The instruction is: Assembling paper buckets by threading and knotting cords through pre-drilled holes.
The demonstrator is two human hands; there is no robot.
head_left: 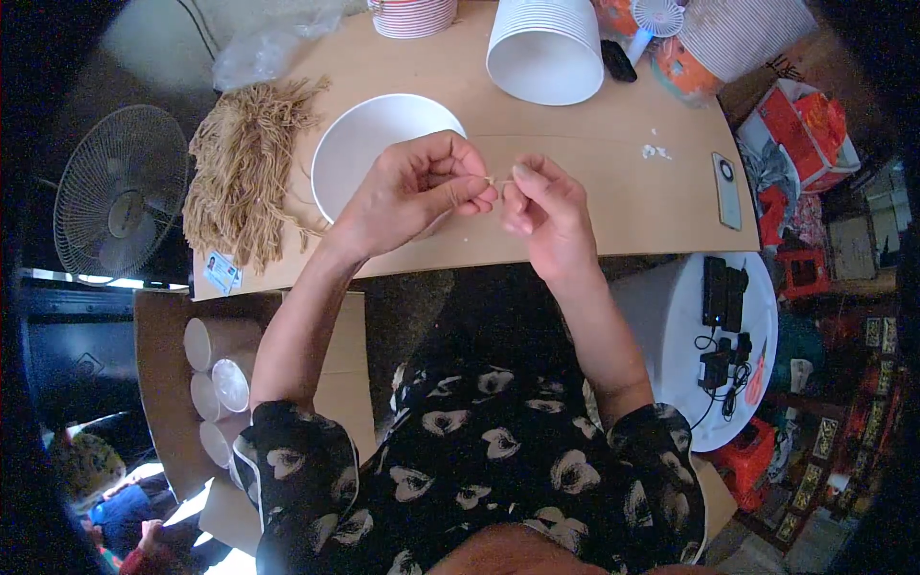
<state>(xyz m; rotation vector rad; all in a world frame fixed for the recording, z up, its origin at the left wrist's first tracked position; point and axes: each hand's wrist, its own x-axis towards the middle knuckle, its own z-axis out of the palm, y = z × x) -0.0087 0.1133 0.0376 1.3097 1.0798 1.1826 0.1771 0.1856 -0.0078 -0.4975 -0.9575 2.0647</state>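
Note:
My left hand (422,189) and my right hand (551,208) meet above the near edge of the table. Between their fingertips runs a short piece of thin tan string (500,181). Both hands are closed in a pinch on it. Behind and partly under my left hand is a white tub (359,144), its round mouth facing up toward me. A thick bundle of tan cords (244,172) lies to the left of the tub. One loose strand trails from the bundle toward the tub.
On the cardboard-covered table (575,144) are stacked white tubs (544,57), a phone (726,190), a small handheld fan (657,19) and white scraps (655,151). A standing fan (123,196) is at left. Below stand a box of tubs (158,383) and a round white stool (685,326) with chargers.

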